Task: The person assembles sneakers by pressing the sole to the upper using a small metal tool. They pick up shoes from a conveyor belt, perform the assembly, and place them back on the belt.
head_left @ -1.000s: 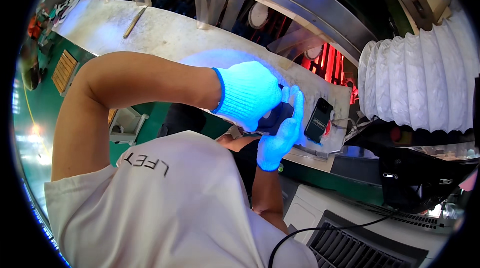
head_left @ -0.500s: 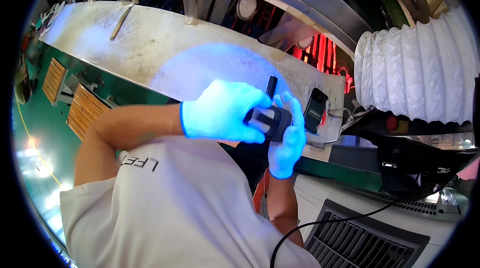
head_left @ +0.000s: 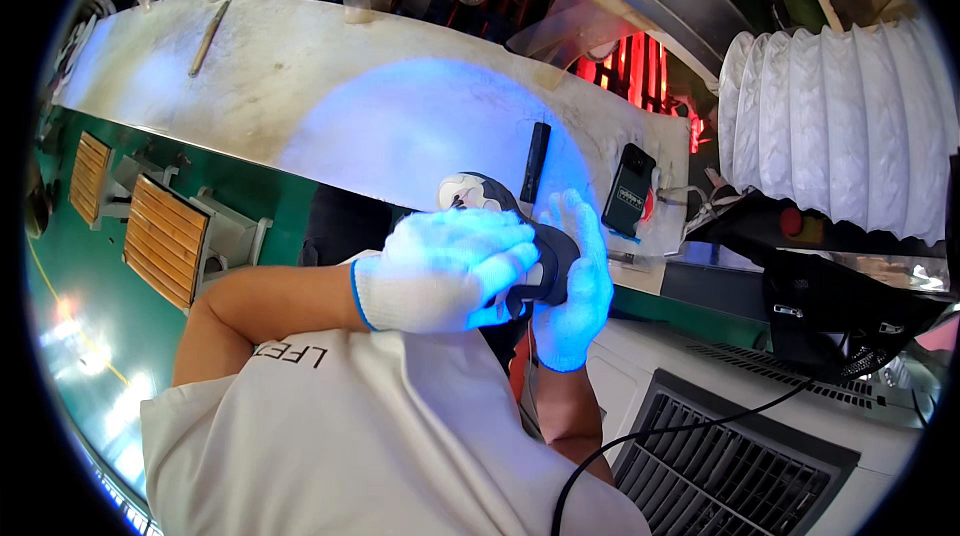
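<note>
A dark shoe with a white and grey patterned end (head_left: 470, 192) is held in front of my chest, at the near edge of the workbench. My left hand (head_left: 445, 271), in a white knit glove with blue cuff, lies across the shoe's middle, fingers together and bent over it. My right hand (head_left: 580, 291), gloved alike, cups the dark rounded end, its fingers pointing up along that side. The left hand hides much of the shoe. Just beyond it, a black bar-shaped piece (head_left: 536, 161) lies on the bench.
The pale workbench (head_left: 270, 66) carries a thin stick (head_left: 209, 38) and a black phone (head_left: 629, 190). A white ribbed duct (head_left: 830, 136) stands at right, beside a red-lit opening (head_left: 635, 71). Slatted wooden seats (head_left: 165, 241) stand at left. A black cable (head_left: 690, 428) crosses below right.
The shoe has turned, so its patterned end now shows at the left. My left hand has shifted lower and flattened over it. My right hand stays at the dark end.
</note>
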Tool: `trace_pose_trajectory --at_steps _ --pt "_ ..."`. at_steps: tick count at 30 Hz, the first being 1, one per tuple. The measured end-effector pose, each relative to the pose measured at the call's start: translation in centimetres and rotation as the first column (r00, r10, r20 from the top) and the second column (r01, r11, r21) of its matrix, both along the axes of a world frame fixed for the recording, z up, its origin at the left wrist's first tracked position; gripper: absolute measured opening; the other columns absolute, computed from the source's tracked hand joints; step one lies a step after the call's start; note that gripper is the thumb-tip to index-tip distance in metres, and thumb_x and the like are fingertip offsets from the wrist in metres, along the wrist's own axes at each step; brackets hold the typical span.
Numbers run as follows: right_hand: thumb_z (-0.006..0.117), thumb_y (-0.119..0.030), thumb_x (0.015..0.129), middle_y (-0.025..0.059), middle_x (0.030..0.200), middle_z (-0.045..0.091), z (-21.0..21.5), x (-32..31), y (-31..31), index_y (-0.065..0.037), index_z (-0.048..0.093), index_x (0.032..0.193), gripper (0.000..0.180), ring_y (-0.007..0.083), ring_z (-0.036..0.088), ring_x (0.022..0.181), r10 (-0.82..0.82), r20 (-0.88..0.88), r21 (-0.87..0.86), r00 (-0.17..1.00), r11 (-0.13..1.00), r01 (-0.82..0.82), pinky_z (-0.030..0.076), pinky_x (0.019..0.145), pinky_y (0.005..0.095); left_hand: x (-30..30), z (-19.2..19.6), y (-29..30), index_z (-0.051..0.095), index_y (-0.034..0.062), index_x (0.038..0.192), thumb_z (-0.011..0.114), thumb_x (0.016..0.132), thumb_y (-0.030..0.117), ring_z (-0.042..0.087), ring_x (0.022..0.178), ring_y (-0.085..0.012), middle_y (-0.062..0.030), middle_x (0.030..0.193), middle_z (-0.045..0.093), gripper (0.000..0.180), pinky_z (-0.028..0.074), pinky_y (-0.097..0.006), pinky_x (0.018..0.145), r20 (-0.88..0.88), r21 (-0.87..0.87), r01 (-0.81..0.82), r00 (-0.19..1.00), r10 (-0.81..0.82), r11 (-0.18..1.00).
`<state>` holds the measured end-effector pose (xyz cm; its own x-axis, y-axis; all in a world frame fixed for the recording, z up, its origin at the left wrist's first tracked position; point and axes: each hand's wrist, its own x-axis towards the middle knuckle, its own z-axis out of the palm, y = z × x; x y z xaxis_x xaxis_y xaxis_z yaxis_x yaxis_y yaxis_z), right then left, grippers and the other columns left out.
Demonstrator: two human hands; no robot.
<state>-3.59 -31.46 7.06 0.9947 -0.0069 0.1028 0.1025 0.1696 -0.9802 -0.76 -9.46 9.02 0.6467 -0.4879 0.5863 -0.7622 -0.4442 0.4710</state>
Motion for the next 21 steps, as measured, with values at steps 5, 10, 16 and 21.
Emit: trace_pose_trajectory --at_steps 5,10,16,21 --pt "0.053 -0.031 0.112 0.0282 0.168 0.054 1.4 -0.9 1.6 0.018 0.051 0.160 0.069 0.0368 0.054 0.155 -0.084 -0.083 -0.126 0.993 0.989 0.073 0.041 0.130 0.0493 -0.6 -1.4 0.7 0.076 0.0040 0.118 0.093 0.072 0.020 0.081 0.110 -0.0345 -0.0164 0.121 0.081 0.052 0.069 -0.043 0.086 0.124 -0.062 0.049 0.991 -0.041 0.997" --pt "0.051 -0.018 0.115 0.0315 0.162 0.060 1.4 -1.3 1.3 0.012 0.068 0.147 0.047 0.0415 0.053 0.156 -0.026 0.153 -0.500 0.988 0.860 0.100 0.038 0.131 0.0515 0.3 -1.7 1.8 0.076 0.0039 0.119 0.095 0.079 0.030 0.081 0.103 -0.0343 -0.0166 0.121 0.080 0.051 0.068 -0.042 0.079 0.164 -0.111 0.134 0.980 -0.115 0.985" --pt "0.060 -0.048 0.117 0.0281 0.174 0.045 -1.2 -2.7 4.4 0.014 0.036 0.169 0.085 0.0403 0.049 0.159 0.008 0.258 -0.278 0.966 0.958 0.067 0.037 0.134 0.0569 1.6 0.8 8.5 0.048 0.0039 0.168 0.109 0.069 0.048 0.046 0.160 -0.0521 -0.0354 0.179 0.030 0.124 0.045 -0.055 0.126 -0.300 -0.263 -0.006 0.951 -0.076 0.965" --pt "0.077 -0.022 0.104 0.0289 0.160 0.060 -6.7 8.3 3.9 0.007 0.052 0.161 0.068 0.0429 0.059 0.147 -0.276 0.289 -0.567 0.916 0.722 0.397 0.045 0.123 0.0511 -4.9 1.1 7.0 0.023 0.0041 0.180 0.102 0.069 0.017 0.018 0.172 -0.0511 -0.0345 0.184 0.015 0.137 0.037 -0.056 0.132 -0.481 -0.090 -0.219 0.864 0.150 0.972"
